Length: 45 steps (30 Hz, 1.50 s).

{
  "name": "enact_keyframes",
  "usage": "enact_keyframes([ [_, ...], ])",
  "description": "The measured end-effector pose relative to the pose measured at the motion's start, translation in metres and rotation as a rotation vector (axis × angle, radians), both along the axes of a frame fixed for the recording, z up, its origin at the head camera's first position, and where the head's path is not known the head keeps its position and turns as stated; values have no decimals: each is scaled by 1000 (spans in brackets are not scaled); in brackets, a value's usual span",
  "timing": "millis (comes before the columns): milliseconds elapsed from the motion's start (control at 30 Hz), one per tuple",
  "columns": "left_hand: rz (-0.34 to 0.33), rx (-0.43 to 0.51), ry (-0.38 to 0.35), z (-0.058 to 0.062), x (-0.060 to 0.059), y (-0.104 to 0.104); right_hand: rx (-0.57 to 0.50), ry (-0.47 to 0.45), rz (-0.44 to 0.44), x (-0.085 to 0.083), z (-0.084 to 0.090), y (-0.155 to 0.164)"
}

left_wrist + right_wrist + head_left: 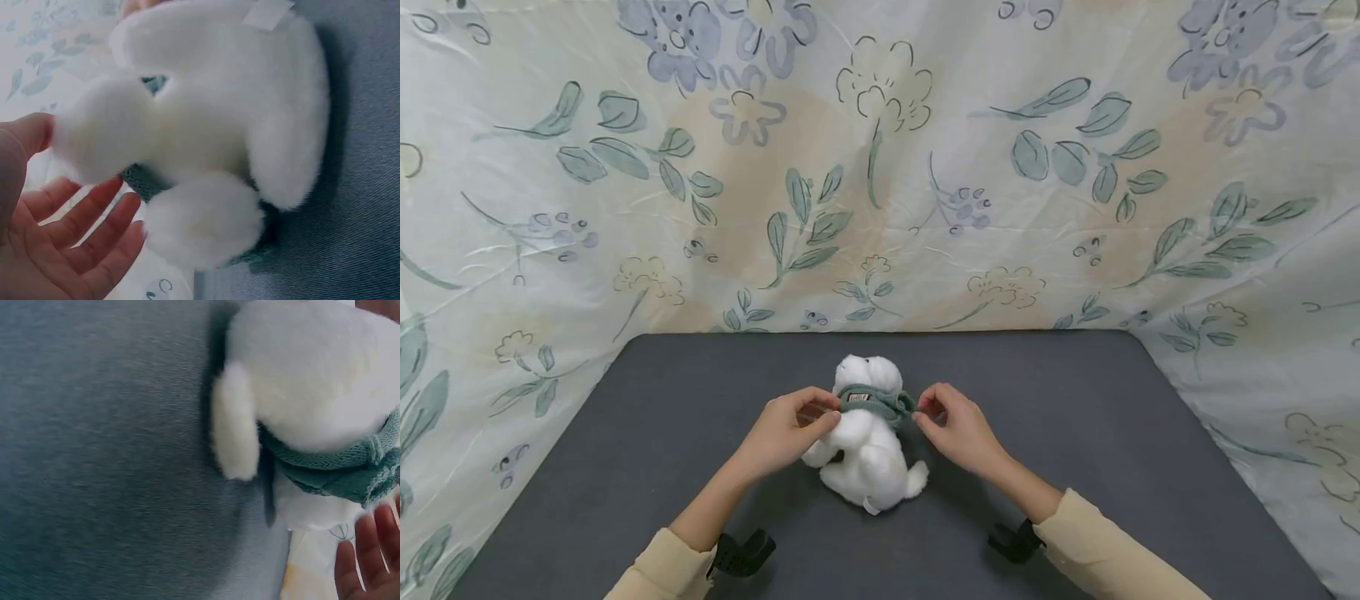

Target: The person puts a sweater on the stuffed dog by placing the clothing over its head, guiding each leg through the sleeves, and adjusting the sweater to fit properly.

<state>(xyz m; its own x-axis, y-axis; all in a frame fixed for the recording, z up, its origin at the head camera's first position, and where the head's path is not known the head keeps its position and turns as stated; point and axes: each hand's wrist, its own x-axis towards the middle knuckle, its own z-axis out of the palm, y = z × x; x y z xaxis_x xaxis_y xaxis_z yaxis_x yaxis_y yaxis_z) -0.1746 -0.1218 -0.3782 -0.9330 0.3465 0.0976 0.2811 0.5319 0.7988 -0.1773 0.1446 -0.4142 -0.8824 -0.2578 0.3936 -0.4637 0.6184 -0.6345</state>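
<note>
Only the head view shows both hands pinching the green scarf (874,402): left hand (790,433), right hand (955,432). The plush toy (868,454) lies lengthwise on the table (1075,433), head pointing away from the person.

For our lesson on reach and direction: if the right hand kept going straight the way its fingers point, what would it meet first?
Most likely the green scarf on the plush toy; the right hand points left at it, fingertips seemingly already touching its end.

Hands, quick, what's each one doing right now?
Left hand: pinching the scarf on the plush toy.
Right hand: pinching the scarf's other end.
</note>
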Motion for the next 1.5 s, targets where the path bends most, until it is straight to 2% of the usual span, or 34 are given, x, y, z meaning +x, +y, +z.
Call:
enact_keyframes([
  [100, 2, -2, 50, -2, 6, 1, 18, -20, 70, 3, -5, 0],
  [200, -27, 10, 82, -3, 10, 3, 29, -31, 101, 4, -9, -2],
  [367, -118, 37, 110, -6, 12, 7, 34, -58, 70, 1, -11, -8],
  [500, -166, 54, 112, -6, 13, 9, 37, -101, 42, -2, -12, -13],
  [733, -138, 56, 160, -3, 16, 13, 34, -124, 17, -6, -15, -19],
  [867, -114, 39, 212, -1, 16, 16, 13, -134, 25, -6, -10, -20],
  [1067, -94, -5, 308, -2, 14, 19, 16, -75, 84, -5, 9, -20],
  [1333, -130, 4, 408, -2, 6, 27, 102, 41, 204, -3, 30, -25],
  [1500, -105, -49, 514, 0, 2, 31, 143, 91, 230, -4, 38, -29],
])
